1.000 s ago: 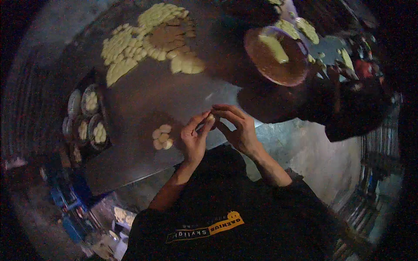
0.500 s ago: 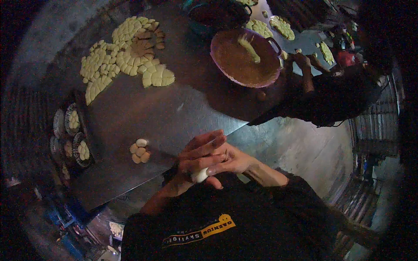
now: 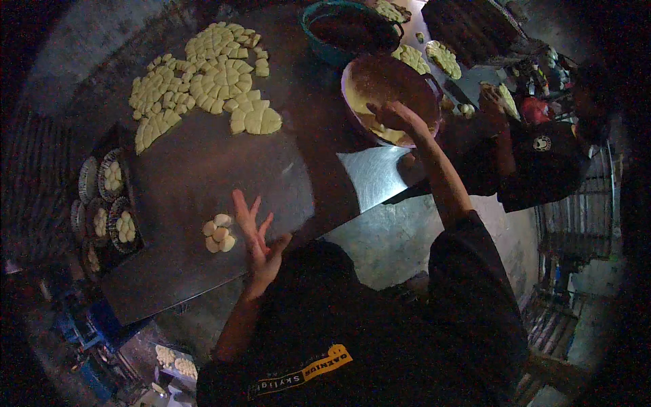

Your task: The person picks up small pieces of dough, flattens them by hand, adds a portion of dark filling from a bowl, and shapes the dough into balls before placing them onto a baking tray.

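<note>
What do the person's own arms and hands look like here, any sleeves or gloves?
Both hands are bare, no gloves: the left hand and right hand. The forearms are uncovered too. A dark short-sleeved shirt covers the upper arms, with a yellow printed marking on its front.

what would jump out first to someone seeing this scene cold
The big sheet of pale yellow shaped dough pieces spread over the far left of the dark metal worktable stands out first. Next, the right hand reaches into the round brown bowl of dough at the table's far edge. The open left hand hovers beside a small cluster of dough pieces nearer the person.
</note>
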Motion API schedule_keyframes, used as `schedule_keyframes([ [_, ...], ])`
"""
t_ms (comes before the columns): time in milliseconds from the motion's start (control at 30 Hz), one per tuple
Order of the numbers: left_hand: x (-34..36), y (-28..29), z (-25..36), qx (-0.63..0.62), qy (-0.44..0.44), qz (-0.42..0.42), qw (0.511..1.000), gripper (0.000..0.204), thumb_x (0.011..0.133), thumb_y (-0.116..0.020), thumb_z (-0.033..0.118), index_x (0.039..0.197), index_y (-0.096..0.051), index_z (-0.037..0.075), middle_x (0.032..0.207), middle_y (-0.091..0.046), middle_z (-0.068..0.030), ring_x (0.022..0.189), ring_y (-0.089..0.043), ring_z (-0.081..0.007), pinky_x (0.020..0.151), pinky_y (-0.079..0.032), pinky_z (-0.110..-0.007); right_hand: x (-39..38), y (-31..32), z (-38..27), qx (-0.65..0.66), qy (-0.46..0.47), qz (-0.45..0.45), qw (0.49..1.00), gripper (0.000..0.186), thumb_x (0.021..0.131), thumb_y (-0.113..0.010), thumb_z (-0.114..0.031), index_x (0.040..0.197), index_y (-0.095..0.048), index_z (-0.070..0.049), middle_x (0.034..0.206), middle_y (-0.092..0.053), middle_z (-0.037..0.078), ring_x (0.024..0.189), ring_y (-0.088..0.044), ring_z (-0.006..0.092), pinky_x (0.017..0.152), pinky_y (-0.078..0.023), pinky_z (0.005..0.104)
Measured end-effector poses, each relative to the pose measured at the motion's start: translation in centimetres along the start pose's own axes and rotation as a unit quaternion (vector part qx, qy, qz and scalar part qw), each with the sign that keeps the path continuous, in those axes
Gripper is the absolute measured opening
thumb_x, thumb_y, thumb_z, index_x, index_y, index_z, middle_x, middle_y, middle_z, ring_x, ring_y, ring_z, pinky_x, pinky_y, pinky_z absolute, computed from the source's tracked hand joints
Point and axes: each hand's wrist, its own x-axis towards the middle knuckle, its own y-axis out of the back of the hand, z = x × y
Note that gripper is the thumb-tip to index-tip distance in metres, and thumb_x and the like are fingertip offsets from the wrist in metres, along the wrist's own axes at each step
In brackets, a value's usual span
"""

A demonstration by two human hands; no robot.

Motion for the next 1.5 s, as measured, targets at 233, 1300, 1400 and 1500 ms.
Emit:
schedule_keyframes([
  [233,-2.3,5.8,-0.5,0.002,0.046,0.064,0.997,0.105,0.086,-0.069,0.051,0.156,0.001,0.018,0.162,-0.003,-0.0156,0.142,-0.028,-0.0410,0.106,-0.036,-0.057,0.4,6.3,5.8,0.726,-0.328,-0.039,0.604,0.032,0.095,-0.050,-0.035,0.098,-0.067,-0.008,0.088,-0.071,0.014,0.079,-0.070,0.0268,0.067,-0.052,0.0410],
  [1300,-2.6,11.9,-2.8,0.066,0.023,0.077,0.995,0.022,0.096,-0.061,0.008,0.116,-0.056,0.000,0.123,-0.053,-0.0088,0.114,-0.057,-0.0192,0.090,-0.051,-0.033,10.9,45.2,3.4,0.772,-0.162,0.210,0.577,0.052,0.087,-0.056,-0.004,0.138,-0.050,-0.007,0.135,-0.057,0.015,0.129,-0.049,0.0250,0.112,-0.032,0.0443],
  [1400,-2.0,11.9,-3.9,0.060,0.015,0.082,0.995,0.021,0.095,-0.061,0.007,0.115,-0.057,0.002,0.122,-0.056,-0.0091,0.111,-0.059,-0.0191,0.087,-0.052,-0.031,9.2,44.7,5.5,0.860,-0.112,0.168,0.468,0.054,0.087,-0.055,-0.003,0.140,-0.047,-0.009,0.134,-0.057,0.016,0.123,-0.055,0.0284,0.106,-0.041,0.0443],
  [1500,-2.0,10.9,-1.6,-0.256,0.153,0.104,0.949,0.021,0.094,-0.062,0.007,0.114,-0.059,0.007,0.120,-0.059,-0.0088,0.106,-0.062,-0.0182,0.085,-0.053,-0.030,7.5,44.5,8.2,0.904,-0.086,0.176,0.381,0.049,0.087,-0.059,-0.003,0.135,-0.051,-0.010,0.130,-0.058,0.018,0.110,-0.063,0.0322,0.092,-0.051,0.0443],
])
